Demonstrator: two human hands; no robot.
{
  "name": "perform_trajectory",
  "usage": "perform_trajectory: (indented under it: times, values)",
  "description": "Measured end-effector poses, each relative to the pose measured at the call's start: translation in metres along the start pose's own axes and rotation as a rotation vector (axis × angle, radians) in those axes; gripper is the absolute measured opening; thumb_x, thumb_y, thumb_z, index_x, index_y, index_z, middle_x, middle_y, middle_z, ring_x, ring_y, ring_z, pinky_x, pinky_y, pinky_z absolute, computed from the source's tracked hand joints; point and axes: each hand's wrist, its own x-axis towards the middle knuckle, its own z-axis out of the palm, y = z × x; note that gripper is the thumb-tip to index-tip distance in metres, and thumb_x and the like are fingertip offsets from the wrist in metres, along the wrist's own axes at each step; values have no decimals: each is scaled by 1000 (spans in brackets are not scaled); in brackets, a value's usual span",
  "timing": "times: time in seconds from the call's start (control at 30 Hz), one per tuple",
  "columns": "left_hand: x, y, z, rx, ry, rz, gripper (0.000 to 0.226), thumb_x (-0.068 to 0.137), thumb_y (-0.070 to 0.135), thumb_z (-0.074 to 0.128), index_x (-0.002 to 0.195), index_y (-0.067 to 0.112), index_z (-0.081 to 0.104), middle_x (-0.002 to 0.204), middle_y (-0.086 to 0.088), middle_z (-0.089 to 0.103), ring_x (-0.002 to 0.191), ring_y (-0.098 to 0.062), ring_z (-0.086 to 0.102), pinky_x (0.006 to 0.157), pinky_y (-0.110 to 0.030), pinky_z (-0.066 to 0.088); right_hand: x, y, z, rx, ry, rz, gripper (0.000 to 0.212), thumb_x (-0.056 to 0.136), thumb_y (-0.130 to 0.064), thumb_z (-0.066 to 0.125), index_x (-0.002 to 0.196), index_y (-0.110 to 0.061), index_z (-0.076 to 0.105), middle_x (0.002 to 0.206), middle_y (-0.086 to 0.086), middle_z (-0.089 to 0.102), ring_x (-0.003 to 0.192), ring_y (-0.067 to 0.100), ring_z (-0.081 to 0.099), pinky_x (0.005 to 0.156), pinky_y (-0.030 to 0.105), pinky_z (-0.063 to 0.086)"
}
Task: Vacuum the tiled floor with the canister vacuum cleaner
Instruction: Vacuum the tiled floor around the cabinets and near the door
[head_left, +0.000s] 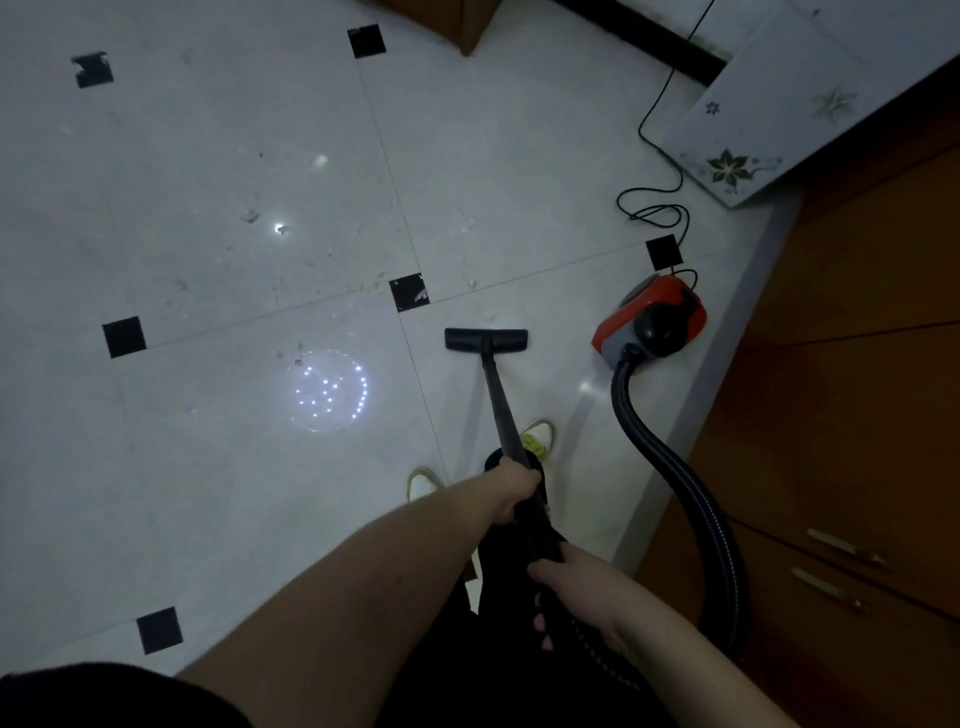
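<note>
The red and black canister vacuum (652, 319) sits on the white tiled floor (208, 208) at the right, near the wooden cabinets. Its black ribbed hose (670, 457) loops from the canister back toward me. The black wand (498, 400) runs forward to the flat floor nozzle (485, 340), which rests on the tile. My left hand (511, 491) grips the wand lower down. My right hand (576, 592) holds the handle end where the hose joins. Bits of debris (252, 215) are scattered on the tiles ahead and to the left.
Wooden cabinets (857, 364) line the right side with a pale plinth. The black power cord (660, 208) coils on the floor behind the canister. A white flowered panel (769, 114) stands at upper right. My two light shoes (537, 436) are below the wand. A lamp's reflection (327, 389) glows on the floor.
</note>
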Motion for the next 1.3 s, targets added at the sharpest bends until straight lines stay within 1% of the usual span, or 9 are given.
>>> perform_trajectory:
  times: [0.1, 0.23, 0.37, 0.53, 0.67, 0.83, 0.97, 1.1, 1.3]
  values:
    - [-7, 30, -9, 50, -12, 26, 24, 100, 14, 42, 119, 1, 36, 79, -18, 57, 57, -28, 57, 60, -40, 55, 13, -21, -3, 35, 12, -29, 11, 98, -12, 43, 105, -8, 50, 71, 14, 54, 49, 20, 56, 46, 29, 49]
    - [-4, 65, -15, 107, 34, 22, 35, 98, 21, 45, 124, -4, 42, 101, -23, 63, 89, -35, 65, 85, -46, 55, 21, -53, -17, 41, 2, -45, 16, 95, -12, 45, 104, 0, 49, 70, 16, 53, 52, 24, 57, 47, 31, 51]
    - [-4, 96, -19, -32, 53, -3, 36, 99, 20, 47, 125, -4, 40, 89, -20, 61, 75, -32, 65, 70, -39, 58, 22, -85, -33, -5, 9, -52, 26, 97, -14, 48, 114, 5, 49, 70, 16, 54, 52, 25, 58, 47, 31, 51]
    - [-16, 132, -20, -224, 68, 13, 35, 97, 15, 53, 126, 0, 39, 93, -18, 53, 78, -32, 64, 85, -46, 56, 21, -130, -50, -88, 8, -48, 30, 96, -16, 47, 119, 3, 49, 64, 17, 60, 50, 27, 59, 54, 34, 53]
    - [-43, 156, -16, -52, 101, 87, 35, 99, 19, 50, 126, -2, 45, 89, -10, 56, 71, -20, 59, 52, -29, 50, 6, -163, -64, -159, 2, -94, 20, 97, -11, 44, 110, 3, 48, 64, 18, 56, 44, 24, 55, 44, 26, 48]
    - [-64, 179, -17, 80, 144, 183, 41, 97, 26, 51, 127, -2, 51, 92, -7, 57, 70, -14, 56, 40, -19, 45, -11, -195, -76, -197, -25, -89, 21, 100, -15, 44, 111, 1, 49, 70, 18, 56, 56, 26, 55, 44, 27, 49]
    - [-66, 197, -20, 131, 188, 195, 39, 94, 27, 54, 122, 0, 54, 95, -9, 58, 70, -16, 56, 47, -23, 46, -12, -216, -79, -205, -1, -79, 21, 99, -12, 44, 92, 4, 56, 64, 18, 58, 51, 27, 56, 44, 28, 50]
    - [-50, 214, -39, 161, 175, 194, 37, 94, 26, 55, 121, 1, 55, 108, -15, 61, 85, -26, 59, 54, -27, 48, -4, -237, -69, -225, 39, -52, 18, 99, -11, 45, 102, 5, 52, 55, 18, 58, 39, 24, 56, 41, 26, 48]
    - [-36, 245, -80, 200, 137, 207, 38, 91, 31, 57, 119, 4, 57, 107, -12, 64, 95, -27, 65, 84, -41, 57, -4, -281, -43, -256, 76, -64, 11, 100, -8, 41, 106, 2, 41, 68, 17, 51, 32, 16, 54, 34, 21, 45]
